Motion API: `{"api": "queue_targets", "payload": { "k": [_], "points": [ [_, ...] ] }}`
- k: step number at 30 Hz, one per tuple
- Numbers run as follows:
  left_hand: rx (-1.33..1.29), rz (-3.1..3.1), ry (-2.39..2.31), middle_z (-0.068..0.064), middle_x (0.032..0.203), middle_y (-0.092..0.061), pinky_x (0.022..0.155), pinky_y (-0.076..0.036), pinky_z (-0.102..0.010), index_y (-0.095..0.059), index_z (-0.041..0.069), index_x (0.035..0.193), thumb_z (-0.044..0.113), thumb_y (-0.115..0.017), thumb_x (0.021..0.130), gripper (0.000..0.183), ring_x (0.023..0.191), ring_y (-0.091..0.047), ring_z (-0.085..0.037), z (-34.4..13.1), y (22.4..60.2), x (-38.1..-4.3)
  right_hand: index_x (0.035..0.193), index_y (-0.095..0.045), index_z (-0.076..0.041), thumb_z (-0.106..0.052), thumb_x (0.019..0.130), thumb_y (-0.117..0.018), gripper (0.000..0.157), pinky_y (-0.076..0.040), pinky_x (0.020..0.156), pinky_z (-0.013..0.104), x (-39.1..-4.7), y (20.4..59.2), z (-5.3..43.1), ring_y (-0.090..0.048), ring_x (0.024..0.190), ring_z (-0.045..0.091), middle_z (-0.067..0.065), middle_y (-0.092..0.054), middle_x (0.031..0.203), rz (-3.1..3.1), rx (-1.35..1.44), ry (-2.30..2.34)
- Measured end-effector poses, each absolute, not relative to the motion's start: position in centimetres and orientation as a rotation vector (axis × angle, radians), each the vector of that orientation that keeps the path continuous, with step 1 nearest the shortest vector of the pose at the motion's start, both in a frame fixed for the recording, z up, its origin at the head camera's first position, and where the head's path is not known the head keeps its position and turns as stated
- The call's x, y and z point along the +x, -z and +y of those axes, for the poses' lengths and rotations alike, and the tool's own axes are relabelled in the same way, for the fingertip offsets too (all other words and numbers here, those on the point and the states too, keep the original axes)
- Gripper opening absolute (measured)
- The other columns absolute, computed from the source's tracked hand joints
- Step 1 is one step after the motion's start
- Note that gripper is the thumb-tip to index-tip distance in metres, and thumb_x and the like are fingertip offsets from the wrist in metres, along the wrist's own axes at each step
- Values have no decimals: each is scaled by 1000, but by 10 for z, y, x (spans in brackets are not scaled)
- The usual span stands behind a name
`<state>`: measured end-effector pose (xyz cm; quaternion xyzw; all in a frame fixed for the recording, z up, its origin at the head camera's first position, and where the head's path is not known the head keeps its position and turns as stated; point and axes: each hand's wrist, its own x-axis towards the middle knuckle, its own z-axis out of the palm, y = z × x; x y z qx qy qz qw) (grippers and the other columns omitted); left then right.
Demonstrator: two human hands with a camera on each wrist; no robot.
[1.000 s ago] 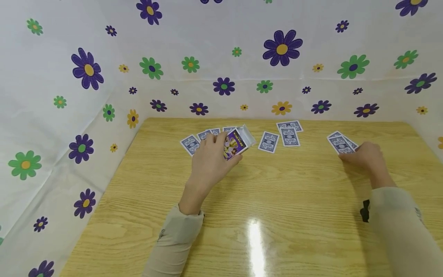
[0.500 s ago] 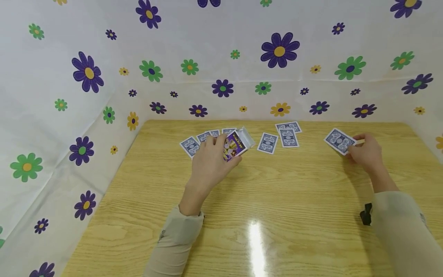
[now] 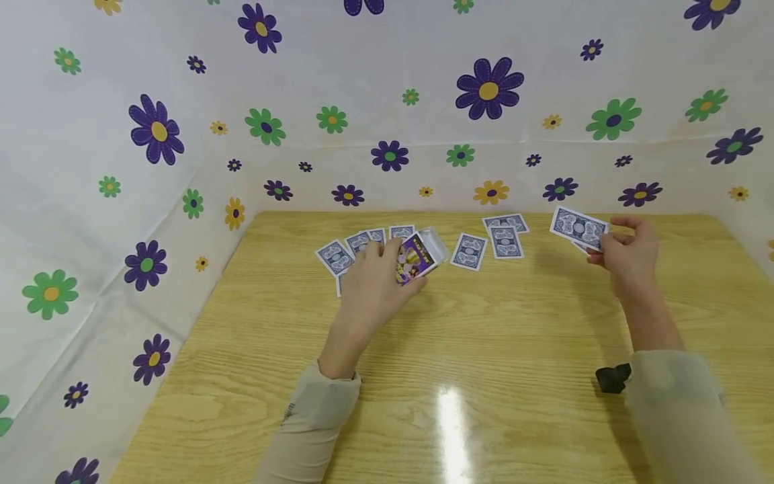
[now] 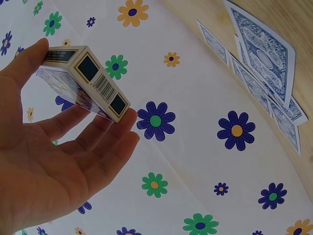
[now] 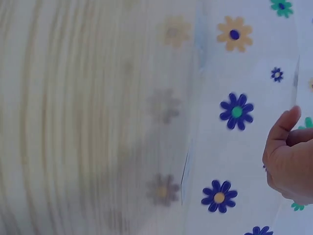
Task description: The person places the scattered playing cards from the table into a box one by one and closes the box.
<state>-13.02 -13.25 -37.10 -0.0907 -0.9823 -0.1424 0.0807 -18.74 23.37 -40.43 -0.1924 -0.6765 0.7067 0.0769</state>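
Observation:
My left hand (image 3: pixel 377 286) grips a card box (image 3: pixel 414 259), purple on its front with a pale flap standing out at the top. In the left wrist view, thumb and fingers hold the box (image 4: pixel 90 81) by its opposite edges, barcode end showing. Blue-backed playing cards (image 3: pixel 577 227), one overlapping another, are pinched between the thumb and fingers of my right hand (image 3: pixel 631 259), raised over the far right of the table. In the right wrist view the right hand (image 5: pixel 291 156) shows at the edge and the cards are hardly visible.
Several face-down cards (image 3: pixel 334 257) lie beside and partly behind the left hand. Three more, a single card (image 3: pixel 468 252) and an overlapping pair (image 3: pixel 506 243), lie between the hands. A flowered cloth (image 3: pixel 387 81) rises behind the wooden table (image 3: pixel 484 336).
My right hand has lifted the cards from the right of the table and moved them up and to the left. The left hand keeps its hold on the box, almost still.

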Motion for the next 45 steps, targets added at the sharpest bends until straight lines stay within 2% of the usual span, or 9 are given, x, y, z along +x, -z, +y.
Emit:
{"api": "queue_targets", "payload": {
  "k": [2,4,7,10,16,22,27,35,45],
  "points": [
    [-272,-2932,431,-15,111,-56,67,-52,-35,-50,10,139,53,-73,85,72,93,-55,-27,-131,371,-132,107,-56,-11,3,99,-46,19,-52,53,15,-185,402,225,-59,67,7,7,-49,105,-1927,-570,-2168],
    [-272,-2934,445,-14,110,-55,67,-51,-34,-50,10,139,53,-73,85,72,93,-55,-26,-128,371,-134,94,-62,-12,3,99,-45,23,-49,53,13,-184,401,218,-55,69,7,5,-49,105,-1869,-571,-2201],
    [-280,-2941,470,-14,111,-55,69,-51,-36,-49,10,139,52,-72,86,72,93,-54,-27,-122,371,-136,87,-67,-14,5,99,-43,33,-47,52,13,-181,398,208,-52,70,9,4,-49,106,-1795,-581,-2245],
    [-296,-2945,487,-14,117,-57,73,-52,-37,-48,10,141,51,-72,86,73,95,-55,-28,-116,370,-139,95,-70,-14,7,99,-40,36,-47,54,13,-178,393,198,-50,75,11,3,-49,109,-1750,-569,-2285],
    [-299,-2923,564,-11,130,-57,87,-49,-40,-45,11,144,47,-74,86,75,103,-54,-29,-105,368,-143,115,-71,-3,10,96,-43,36,-47,55,14,-176,377,171,-50,81,16,5,-51,115,-1558,-532,-2370],
    [-275,-2892,573,-12,129,-58,91,-47,-42,-47,11,141,44,-78,84,73,105,-53,-31,-97,370,-141,123,-68,0,10,92,-53,36,-50,59,16,-168,365,156,-54,79,17,6,-53,124,-1602,-412,-2308],
    [-324,-2885,550,-12,126,-59,84,-50,-41,-47,9,141,41,-78,83,73,104,-54,-31,-92,370,-140,120,-70,0,14,88,-54,38,-50,58,16,-155,356,156,-53,69,16,9,-53,128,-1662,-224,-2198],
    [-367,-2852,484,-13,122,-60,86,-51,-42,-48,9,141,42,-77,84,72,107,-56,-33,-89,364,-137,116,-70,4,18,85,-51,39,-45,54,15,-138,346,144,-49,64,17,10,-63,117,-1829,158,-1926],
    [-395,-2873,469,-12,126,-61,89,-51,-45,-48,11,143,46,-78,83,75,110,-57,-34,-86,363,-136,119,-69,3,17,86,-47,42,-36,47,18,-134,349,136,-46,59,14,-3,-61,114,-2065,251,-1682]
  ]
}}
